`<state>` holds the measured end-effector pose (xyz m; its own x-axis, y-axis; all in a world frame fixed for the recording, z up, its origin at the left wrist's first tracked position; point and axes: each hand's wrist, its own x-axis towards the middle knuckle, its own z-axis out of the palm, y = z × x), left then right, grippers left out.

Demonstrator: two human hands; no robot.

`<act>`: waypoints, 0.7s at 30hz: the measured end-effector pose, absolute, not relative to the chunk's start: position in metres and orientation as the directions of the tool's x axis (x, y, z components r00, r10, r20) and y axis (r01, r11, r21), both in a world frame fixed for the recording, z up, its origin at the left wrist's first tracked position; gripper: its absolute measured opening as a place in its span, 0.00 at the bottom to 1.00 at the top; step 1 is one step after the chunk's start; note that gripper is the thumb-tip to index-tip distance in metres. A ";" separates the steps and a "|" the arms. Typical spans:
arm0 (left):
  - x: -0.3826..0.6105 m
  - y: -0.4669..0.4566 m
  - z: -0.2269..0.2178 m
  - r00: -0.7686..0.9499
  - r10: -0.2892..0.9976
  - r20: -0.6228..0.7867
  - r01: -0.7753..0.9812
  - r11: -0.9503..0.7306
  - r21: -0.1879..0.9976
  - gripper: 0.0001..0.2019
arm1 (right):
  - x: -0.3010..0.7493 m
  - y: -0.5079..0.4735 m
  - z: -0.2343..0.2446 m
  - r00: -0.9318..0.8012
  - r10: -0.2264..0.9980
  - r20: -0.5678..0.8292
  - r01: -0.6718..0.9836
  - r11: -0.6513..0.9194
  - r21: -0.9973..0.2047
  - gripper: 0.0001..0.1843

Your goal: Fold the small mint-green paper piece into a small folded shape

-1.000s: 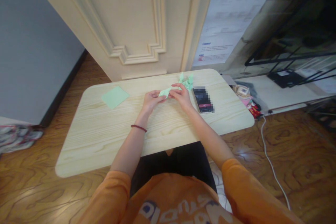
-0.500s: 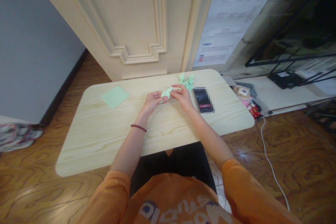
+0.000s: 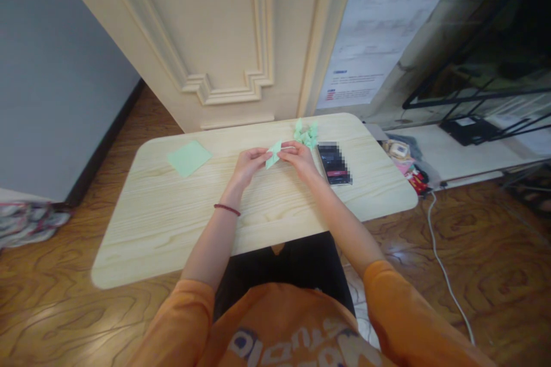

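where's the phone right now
In the head view, the phone lies on the right part of the table, just right of the right hand and below the cluster of folded green paper.

Large white lettering [image 3: 307, 345] with some dark blue stands on the front of the orange shirt [image 3: 279, 304]. It appears upside down and partly cut off by the lower edge of the view; S, T, U and D seem to be among its letters, but the full wording cannot be made out for certain. The white poster [image 3: 365, 40] on the wall carries rows of small print, with blue and red lines near its bottom, all too blurred to read. Coarse blocks cover the screen of the phone [image 3: 333, 163], hiding any words.
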<state>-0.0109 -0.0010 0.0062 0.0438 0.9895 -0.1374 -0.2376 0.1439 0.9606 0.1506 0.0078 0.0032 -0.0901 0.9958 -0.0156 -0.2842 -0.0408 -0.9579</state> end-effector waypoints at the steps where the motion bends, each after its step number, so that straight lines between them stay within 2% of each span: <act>1: -0.011 -0.001 0.006 0.044 0.988 -0.146 -0.243 0.152 0.958 0.23 | 0.151 0.008 0.003 -0.095 0.995 -0.015 -0.285 -0.041 -0.958 0.20; 10: -0.004 -0.005 0.009 0.005 0.985 -0.174 -0.322 0.166 0.932 0.23 | 0.151 0.007 0.004 -0.133 0.988 -0.075 -0.313 -0.114 -0.943 0.23; 21: -0.008 -0.004 0.009 0.050 0.977 -0.208 -0.280 0.213 0.936 0.23 | 0.153 0.007 0.005 -0.116 0.992 -0.044 -0.267 -0.074 -0.961 0.27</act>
<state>-0.0077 -0.0045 0.0094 0.0500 0.9769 -0.2077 -0.2798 0.2133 0.9361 0.1532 0.0067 0.0050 -0.1160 0.9923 -0.0437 -0.2672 -0.0735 -0.9608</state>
